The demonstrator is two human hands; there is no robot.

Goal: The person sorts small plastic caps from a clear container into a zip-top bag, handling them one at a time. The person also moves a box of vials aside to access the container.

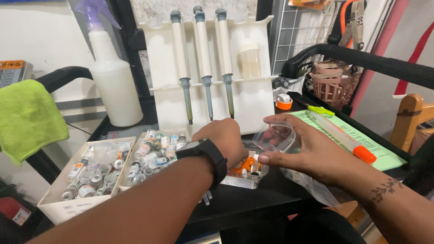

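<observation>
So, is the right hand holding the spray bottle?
No, the right hand holds a clear plastic lid over a small container, while the spray bottle stands untouched at the back.

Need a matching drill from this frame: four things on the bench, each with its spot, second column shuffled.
1. spray bottle
2. green cloth
3. pipettes
4. vials

a. hanging upright in the white rack
b. lying in cardboard boxes
c. draped at the far left
d. standing left of the rack

Pairs: 1-d, 2-c, 3-a, 4-b
</observation>
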